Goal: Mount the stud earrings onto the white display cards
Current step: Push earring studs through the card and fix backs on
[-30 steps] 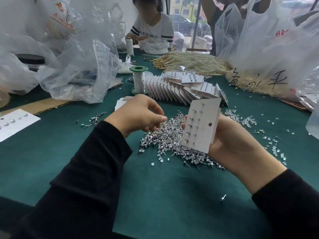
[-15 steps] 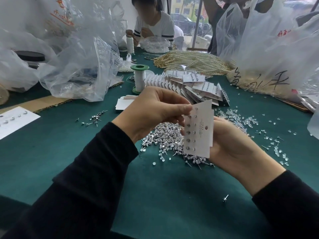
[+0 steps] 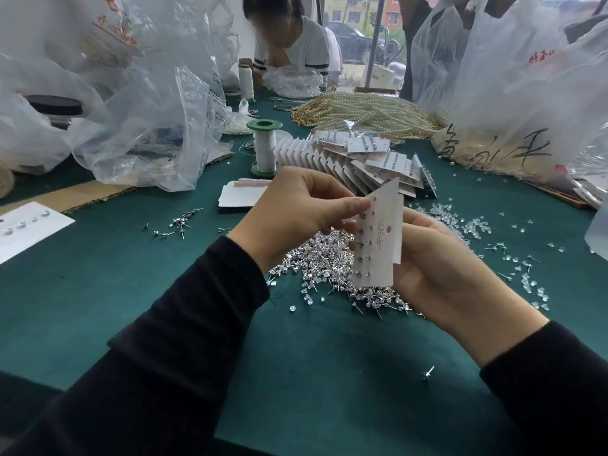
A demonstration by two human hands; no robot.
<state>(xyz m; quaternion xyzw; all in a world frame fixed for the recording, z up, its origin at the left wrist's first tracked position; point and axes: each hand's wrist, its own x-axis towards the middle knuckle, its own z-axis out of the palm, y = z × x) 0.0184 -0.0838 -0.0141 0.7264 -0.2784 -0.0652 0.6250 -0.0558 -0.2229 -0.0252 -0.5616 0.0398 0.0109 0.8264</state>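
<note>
My right hand (image 3: pixel 441 268) holds a white display card (image 3: pixel 381 238) upright by its right edge, above a pile of silver stud earrings (image 3: pixel 316 261) on the green table. Several studs sit in two columns on the card's left half. My left hand (image 3: pixel 296 209) has its fingers curled, and thumb and forefinger pinch at the card's top left corner, where a stud meets the top hole. The stud itself is mostly hidden by the fingertips.
A fanned row of filled cards (image 3: pixel 362 162) lies beyond my hands, beside a green-capped thread spool (image 3: pixel 265 146) and blank cards (image 3: pixel 241 194). Clear earring backs (image 3: pixel 473 225) scatter right. Plastic bags (image 3: pixel 148 120) crowd the left, pearl strands (image 3: pixel 365 113) the back. A person works opposite.
My left hand rose from the stud pile to the card and now pinches at its top left corner. The card has turned more edge-on and lifted slightly.
</note>
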